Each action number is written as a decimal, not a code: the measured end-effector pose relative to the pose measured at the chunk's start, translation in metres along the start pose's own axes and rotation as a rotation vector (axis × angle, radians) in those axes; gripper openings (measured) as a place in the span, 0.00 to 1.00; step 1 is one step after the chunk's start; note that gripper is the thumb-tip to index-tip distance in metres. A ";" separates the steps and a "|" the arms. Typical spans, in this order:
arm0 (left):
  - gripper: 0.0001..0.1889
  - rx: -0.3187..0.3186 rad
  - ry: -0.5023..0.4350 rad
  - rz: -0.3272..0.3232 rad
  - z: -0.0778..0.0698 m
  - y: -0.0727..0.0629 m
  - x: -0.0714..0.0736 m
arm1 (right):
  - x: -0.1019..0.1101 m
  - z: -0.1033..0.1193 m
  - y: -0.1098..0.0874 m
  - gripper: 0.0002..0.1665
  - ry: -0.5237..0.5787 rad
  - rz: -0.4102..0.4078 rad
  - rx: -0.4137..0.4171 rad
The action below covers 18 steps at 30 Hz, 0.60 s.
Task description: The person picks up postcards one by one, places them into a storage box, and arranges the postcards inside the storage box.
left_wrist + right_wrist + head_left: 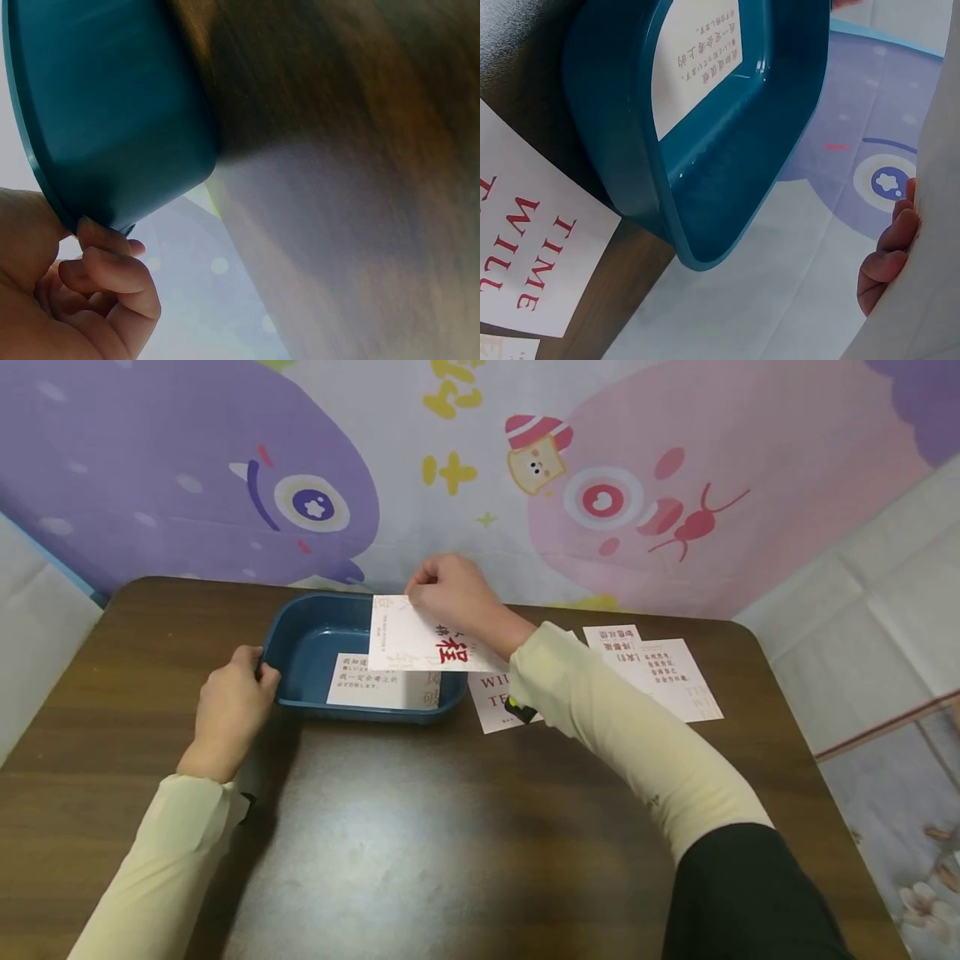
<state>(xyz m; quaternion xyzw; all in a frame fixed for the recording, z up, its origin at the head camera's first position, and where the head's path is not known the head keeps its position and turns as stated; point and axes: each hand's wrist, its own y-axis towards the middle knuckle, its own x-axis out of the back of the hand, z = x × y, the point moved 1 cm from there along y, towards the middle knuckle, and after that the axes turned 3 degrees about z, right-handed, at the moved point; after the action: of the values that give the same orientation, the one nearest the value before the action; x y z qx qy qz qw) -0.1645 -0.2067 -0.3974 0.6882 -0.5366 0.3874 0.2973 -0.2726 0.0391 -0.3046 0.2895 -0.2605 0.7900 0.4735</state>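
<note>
A blue rectangular basin point(300, 652) stands near the table's back edge, left of the middle. My left hand point(234, 706) grips its left rim, thumb and fingers pinching the edge in the left wrist view. Over the basin's right part, my right hand point(457, 597) pinches a printed card point(405, 635) with large red lettering by its upper edge. Below it, inside the basin, lies another white card point(367, 685) with dark text. The raised card overlaps part of that one in the head view.
Right of the basin lies a card with red lettering point(491, 714), partly behind the right sleeve. Farther right, two overlapping white cards point(667, 672) rest on the brown table point(360, 843). A cartoon-printed cloth point(465, 527) hangs behind the table.
</note>
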 end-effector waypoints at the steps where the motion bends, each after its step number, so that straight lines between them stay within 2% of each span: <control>1: 0.23 0.000 0.000 0.000 0.000 0.000 0.000 | -0.001 0.000 0.000 0.10 0.000 0.002 0.003; 8: 0.22 0.002 -0.001 -0.005 -0.001 -0.001 0.000 | -0.008 0.004 0.005 0.11 -0.008 0.002 0.012; 18: 0.22 -0.001 0.002 -0.010 0.000 -0.001 0.000 | -0.019 0.006 0.012 0.11 0.037 0.023 0.031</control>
<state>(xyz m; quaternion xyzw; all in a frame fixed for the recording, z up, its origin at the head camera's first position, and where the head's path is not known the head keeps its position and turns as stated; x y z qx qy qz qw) -0.1633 -0.2069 -0.3972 0.6904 -0.5329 0.3862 0.3003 -0.2749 0.0188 -0.3159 0.2790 -0.2429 0.8046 0.4646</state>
